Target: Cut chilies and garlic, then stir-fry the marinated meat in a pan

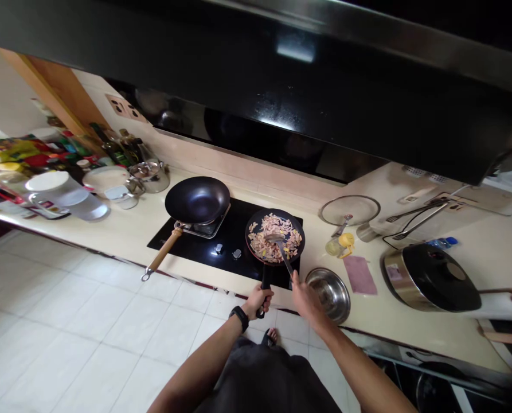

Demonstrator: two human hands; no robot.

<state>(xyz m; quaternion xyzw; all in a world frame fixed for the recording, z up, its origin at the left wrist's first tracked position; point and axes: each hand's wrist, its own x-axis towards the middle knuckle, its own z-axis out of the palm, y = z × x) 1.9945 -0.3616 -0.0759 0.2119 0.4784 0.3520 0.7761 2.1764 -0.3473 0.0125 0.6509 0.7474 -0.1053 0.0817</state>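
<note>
My left hand (258, 300) is wrapped round the black handle of a frying pan (297, 222), which sits on the right side of the black stove (227, 252). Chopped meat with a few yellow bits (264, 248) is spread over the pan's base. In my right hand (306, 297) is a spatula (285, 256), its blade down among the meat near the pan's centre. A steel bowl (346, 298) stands on the counter just right of that hand. At the stove's left side rests an empty dark wok (198, 198), its wooden handle pointing toward the front edge.
Right of the pan are a glass lid (350, 211), a yellow-topped bottle (346, 241), a pink cloth (360, 275) and a large cooker (432, 278). Jars, bottles and a steel pot (150, 176) crowd the left counter. A dark range hood (256, 86) hangs above.
</note>
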